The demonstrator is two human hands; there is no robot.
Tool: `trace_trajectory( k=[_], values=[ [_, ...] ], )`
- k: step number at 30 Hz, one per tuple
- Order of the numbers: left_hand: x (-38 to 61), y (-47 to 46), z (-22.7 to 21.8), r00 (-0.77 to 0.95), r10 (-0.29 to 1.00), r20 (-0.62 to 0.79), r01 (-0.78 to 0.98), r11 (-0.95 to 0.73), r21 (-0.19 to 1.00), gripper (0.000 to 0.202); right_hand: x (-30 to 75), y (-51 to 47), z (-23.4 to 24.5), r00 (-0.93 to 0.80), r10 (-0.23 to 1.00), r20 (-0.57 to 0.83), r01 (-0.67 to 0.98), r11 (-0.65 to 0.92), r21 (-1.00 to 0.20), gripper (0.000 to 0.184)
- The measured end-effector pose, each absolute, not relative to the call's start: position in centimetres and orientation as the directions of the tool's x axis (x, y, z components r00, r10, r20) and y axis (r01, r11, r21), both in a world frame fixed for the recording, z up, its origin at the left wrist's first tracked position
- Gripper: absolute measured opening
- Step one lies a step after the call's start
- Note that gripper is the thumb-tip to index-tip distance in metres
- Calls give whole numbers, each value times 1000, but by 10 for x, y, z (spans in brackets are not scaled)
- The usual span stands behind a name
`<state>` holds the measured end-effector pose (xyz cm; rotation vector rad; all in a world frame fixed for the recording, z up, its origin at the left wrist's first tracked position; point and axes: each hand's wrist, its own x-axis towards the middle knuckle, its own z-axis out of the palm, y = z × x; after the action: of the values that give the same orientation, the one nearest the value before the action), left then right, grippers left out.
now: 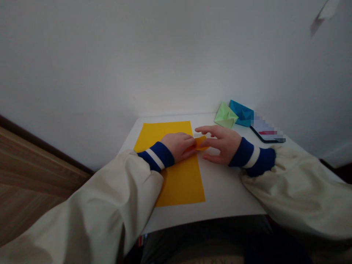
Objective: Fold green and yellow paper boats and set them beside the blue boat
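Note:
A small piece of folded orange paper lies between my two hands, near the right edge of a large yellow-orange sheet. My left hand rests over the sheet, its fingers closed on the left part of the folded paper and hiding that part. From the other side my right hand reaches in with its fingers spread. Its fingertips are at the right end of the folded paper; whether they press on it is hard to see.
A light green folded paper and a blue folded paper sit at the back right of the white table. Beside them lies a phone or tablet. A white wall rises behind the table; wooden furniture stands at left.

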<state>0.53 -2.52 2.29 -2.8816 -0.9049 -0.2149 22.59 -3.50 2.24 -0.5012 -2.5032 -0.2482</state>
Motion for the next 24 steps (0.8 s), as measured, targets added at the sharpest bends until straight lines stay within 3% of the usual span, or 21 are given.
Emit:
trace_trajectory(
  k=[4, 13, 24],
  values=[
    [5, -24, 22, 824, 536, 185, 557, -825, -91, 27, 224, -31, 20, -803, 365, 471, 484, 861, 159, 16],
    [3, -18, 15, 859, 443, 259, 461, -888, -10, 26, 223, -29, 18, -826, 401, 397, 487, 861, 144, 26],
    [5, -16, 17, 842, 476, 253, 481, -875, 45, 24, 219, -32, 21, -809, 491, 322, 547, 830, 108, 34]
  ],
)
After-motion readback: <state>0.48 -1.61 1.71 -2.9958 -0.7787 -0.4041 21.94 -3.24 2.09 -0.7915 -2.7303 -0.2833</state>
